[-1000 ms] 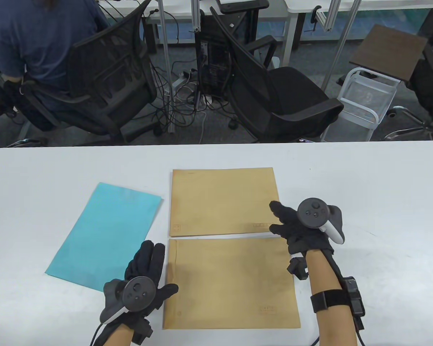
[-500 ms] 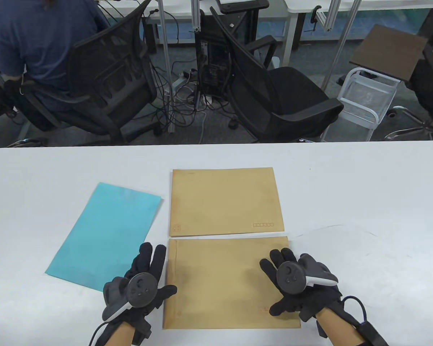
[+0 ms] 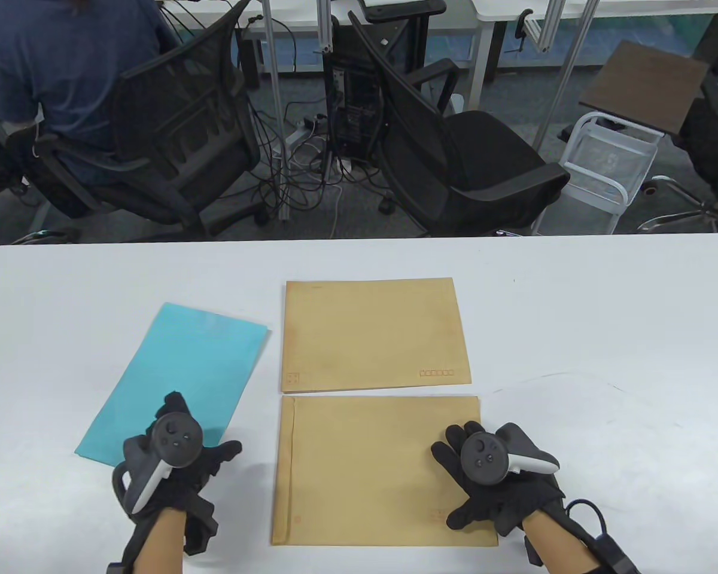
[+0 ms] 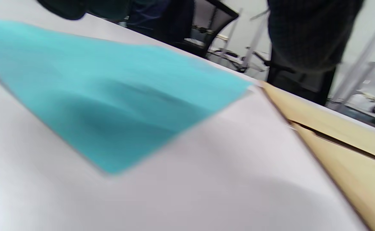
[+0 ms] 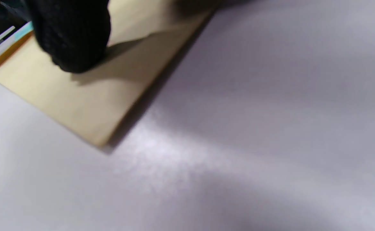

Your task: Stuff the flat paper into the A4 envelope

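A teal sheet of paper (image 3: 173,376) lies flat at the left of the white table (image 3: 604,335). Two brown A4 envelopes lie side by side: a far one (image 3: 374,332) and a near one (image 3: 371,472). My left hand (image 3: 200,439) is over the teal sheet's near corner with its fingers spread; whether it touches the paper is hidden. My right hand (image 3: 464,478) rests flat on the near envelope's right end. In the right wrist view a gloved fingertip (image 5: 72,35) presses on the envelope (image 5: 88,106). The left wrist view shows the teal sheet (image 4: 110,102) and both envelopes (image 4: 351,150).
Office chairs (image 3: 472,161), cables and a seated person (image 3: 54,66) are beyond the table's far edge. A thin cable (image 3: 550,378) lies on the table to the right of the envelopes.
My right hand came back from the far envelope onto the near envelope's right end. My left hand then moved left from the near envelope's left edge to the teal sheet's near corner.
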`<state>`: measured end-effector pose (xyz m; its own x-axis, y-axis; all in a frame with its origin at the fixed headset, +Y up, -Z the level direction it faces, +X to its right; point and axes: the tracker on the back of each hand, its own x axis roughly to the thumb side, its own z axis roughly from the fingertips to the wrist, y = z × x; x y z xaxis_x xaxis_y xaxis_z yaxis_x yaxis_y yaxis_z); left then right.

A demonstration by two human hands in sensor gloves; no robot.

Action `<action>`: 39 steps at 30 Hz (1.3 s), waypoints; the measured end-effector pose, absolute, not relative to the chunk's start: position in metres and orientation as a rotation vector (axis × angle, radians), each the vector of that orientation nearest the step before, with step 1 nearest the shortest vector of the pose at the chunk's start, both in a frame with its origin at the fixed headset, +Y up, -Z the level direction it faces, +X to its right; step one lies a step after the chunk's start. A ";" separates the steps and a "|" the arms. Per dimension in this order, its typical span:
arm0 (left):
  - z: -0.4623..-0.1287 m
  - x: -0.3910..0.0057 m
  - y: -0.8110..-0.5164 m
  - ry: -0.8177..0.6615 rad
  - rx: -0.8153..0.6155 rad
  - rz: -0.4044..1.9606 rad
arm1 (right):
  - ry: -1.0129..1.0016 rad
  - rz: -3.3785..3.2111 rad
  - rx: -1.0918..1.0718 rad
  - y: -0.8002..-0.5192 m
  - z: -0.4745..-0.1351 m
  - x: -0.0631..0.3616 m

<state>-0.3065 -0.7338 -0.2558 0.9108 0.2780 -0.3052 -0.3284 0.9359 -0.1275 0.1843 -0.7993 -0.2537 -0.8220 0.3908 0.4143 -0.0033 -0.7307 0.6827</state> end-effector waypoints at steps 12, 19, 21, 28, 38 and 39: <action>-0.268 -0.396 -0.754 0.580 -0.306 0.309 | 1.059 2.562 0.806 -0.800 -0.254 0.185; -0.277 -0.420 -0.775 0.580 -0.430 0.348 | 1.077 2.530 0.790 -0.801 -0.256 0.186; -0.279 -0.419 -0.778 0.588 -0.454 0.301 | 1.083 2.523 0.789 -0.802 -0.256 0.186; -0.280 -0.417 -0.767 0.608 -0.307 0.170 | 1.083 2.508 0.787 -0.802 -0.256 0.187; -0.254 -0.412 -0.756 0.777 -0.074 0.271 | 1.084 2.509 0.784 -0.802 -0.257 0.187; -0.252 -0.413 -0.754 0.776 -0.062 0.290 | 1.085 2.510 0.784 -0.802 -0.257 0.187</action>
<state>-0.4127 -0.7537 -0.2522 0.6757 0.2355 -0.6985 -0.2808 0.9584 0.0514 0.1869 -0.8025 -0.2567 -0.8075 0.4640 0.3644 -0.0525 -0.6717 0.7389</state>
